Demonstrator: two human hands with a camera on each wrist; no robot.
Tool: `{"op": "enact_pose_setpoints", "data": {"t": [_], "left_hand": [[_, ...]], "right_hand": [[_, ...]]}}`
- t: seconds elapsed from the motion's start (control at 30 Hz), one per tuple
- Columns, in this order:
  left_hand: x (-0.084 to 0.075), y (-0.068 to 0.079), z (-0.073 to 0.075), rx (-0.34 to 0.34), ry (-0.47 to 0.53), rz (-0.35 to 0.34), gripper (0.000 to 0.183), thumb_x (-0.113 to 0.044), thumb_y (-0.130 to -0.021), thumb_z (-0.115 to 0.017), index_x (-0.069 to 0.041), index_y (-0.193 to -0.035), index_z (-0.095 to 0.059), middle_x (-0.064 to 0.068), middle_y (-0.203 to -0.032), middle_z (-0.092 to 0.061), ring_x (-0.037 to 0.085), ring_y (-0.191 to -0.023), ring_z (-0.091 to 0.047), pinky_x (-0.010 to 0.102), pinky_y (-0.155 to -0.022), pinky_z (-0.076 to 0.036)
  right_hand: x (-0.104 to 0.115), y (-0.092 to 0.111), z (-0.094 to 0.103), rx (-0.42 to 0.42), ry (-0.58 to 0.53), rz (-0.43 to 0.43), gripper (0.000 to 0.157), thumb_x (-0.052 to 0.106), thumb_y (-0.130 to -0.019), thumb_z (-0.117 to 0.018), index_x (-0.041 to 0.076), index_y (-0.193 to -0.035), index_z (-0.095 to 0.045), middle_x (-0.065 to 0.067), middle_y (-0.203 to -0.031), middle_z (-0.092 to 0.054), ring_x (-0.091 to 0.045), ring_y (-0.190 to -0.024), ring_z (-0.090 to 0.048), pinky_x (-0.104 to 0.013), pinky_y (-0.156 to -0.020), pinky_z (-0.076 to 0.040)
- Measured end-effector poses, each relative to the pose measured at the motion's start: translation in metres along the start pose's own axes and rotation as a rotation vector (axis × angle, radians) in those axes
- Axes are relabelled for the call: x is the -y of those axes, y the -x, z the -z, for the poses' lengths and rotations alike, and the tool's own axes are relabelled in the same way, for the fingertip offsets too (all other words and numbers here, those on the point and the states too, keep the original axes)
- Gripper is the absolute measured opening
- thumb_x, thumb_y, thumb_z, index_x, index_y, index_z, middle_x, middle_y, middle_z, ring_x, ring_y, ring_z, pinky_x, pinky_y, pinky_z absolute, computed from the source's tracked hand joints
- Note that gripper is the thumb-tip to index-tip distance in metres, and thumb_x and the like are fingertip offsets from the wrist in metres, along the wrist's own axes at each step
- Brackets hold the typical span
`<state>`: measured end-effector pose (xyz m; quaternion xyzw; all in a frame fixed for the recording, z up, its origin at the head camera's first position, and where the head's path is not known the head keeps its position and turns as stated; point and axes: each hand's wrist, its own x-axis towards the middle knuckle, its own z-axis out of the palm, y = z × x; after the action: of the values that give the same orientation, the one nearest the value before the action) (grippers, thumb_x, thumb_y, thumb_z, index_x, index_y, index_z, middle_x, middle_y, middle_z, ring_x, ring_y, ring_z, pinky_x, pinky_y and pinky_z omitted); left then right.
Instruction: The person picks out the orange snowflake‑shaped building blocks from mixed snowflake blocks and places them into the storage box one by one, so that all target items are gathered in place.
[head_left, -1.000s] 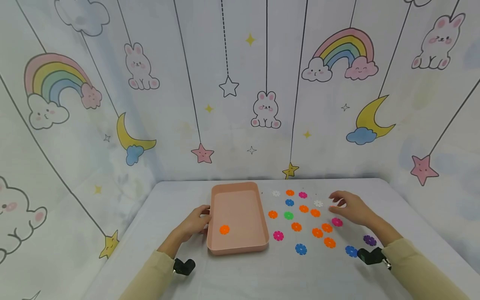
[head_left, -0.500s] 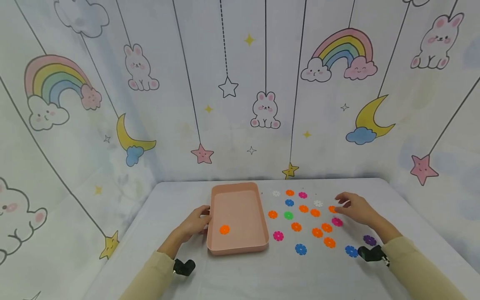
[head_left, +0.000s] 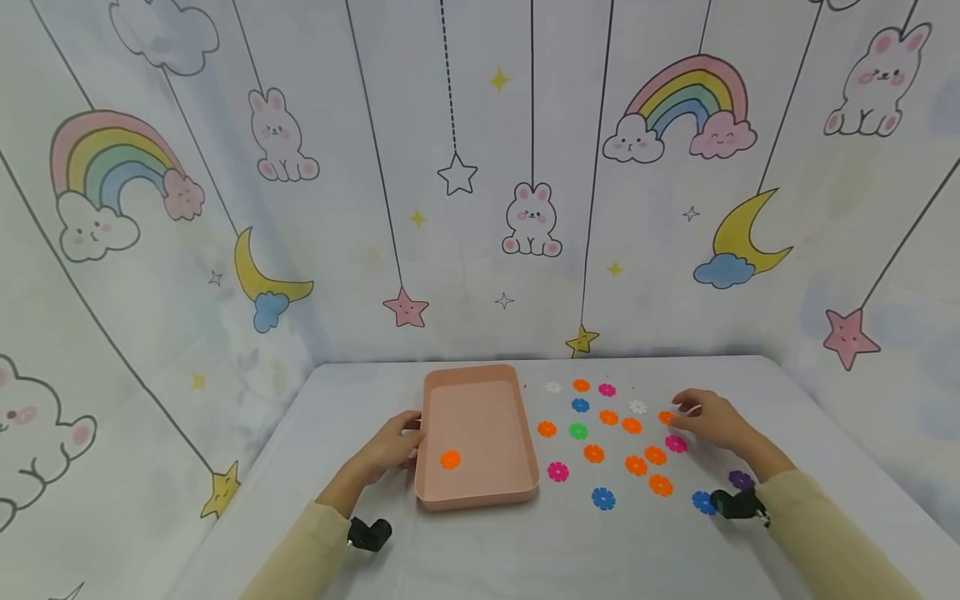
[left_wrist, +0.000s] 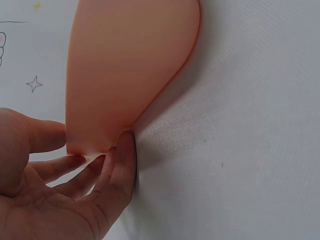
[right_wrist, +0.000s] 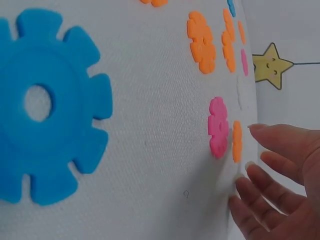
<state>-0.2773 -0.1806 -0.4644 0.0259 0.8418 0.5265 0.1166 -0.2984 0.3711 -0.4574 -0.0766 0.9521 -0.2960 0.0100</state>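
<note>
My left hand [head_left: 392, 442] holds the left side of a peach plastic tray [head_left: 531, 450]. In the left wrist view, the thumb meets the tray's rim and the curled fingers [left_wrist: 125, 160] touch its wall. One orange notched disc [head_left: 450, 460] lies inside the tray. My right hand [head_left: 708, 417] hovers over the table's right side with fingers apart and nothing between them. Its fingertips are right by an orange notched disc [head_left: 666, 417], with a pink disc [head_left: 676, 444] just nearer. In the right wrist view a blue disc [right_wrist: 50, 105] looms large.
Several flat notched discs in orange, pink, blue, green [head_left: 578, 431], white [head_left: 637, 407] and purple [head_left: 741, 479] lie scattered right of the tray on the white-covered table [head_left: 480, 558]. A patterned backdrop [head_left: 337, 167] with rainbows and rabbits rises behind. Black wrist cameras [head_left: 369, 534] hang below both wrists.
My right hand has drawn back a little to the right and toward me, uncovering the orange disc by its fingertips. The left hand and tray have stayed put.
</note>
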Motion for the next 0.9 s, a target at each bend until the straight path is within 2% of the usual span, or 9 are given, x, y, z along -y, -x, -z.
{"op": "enact_pose_setpoints", "data": {"t": [0.4, 0.9], "left_hand": [[-0.002, 0.000, 0.000, 0.003, -0.005, 0.012, 0.050, -0.012, -0.106, -0.050, 0.004, -0.152, -0.039, 0.026, -0.148, -0.047, 0.031, -0.111, -0.062, 0.040, -0.080, -0.061], [0.000, 0.000, 0.000, 0.005, 0.001, 0.009, 0.050, -0.011, -0.105, -0.049, 0.005, -0.151, -0.039, 0.025, -0.148, -0.047, 0.033, -0.114, -0.061, 0.039, -0.081, -0.061]], "right_hand": [[-0.008, -0.008, -0.004, 0.036, 0.001, -0.059, 0.046, 0.022, -0.093, -0.073, -0.011, -0.122, -0.061, -0.029, -0.117, -0.062, -0.043, -0.106, -0.058, -0.059, -0.093, -0.053], [-0.011, -0.014, -0.006, 0.061, -0.009, -0.091, 0.043, 0.020, -0.091, -0.073, -0.011, -0.118, -0.062, -0.023, -0.109, -0.065, -0.036, -0.098, -0.059, -0.054, -0.090, -0.056]]}}
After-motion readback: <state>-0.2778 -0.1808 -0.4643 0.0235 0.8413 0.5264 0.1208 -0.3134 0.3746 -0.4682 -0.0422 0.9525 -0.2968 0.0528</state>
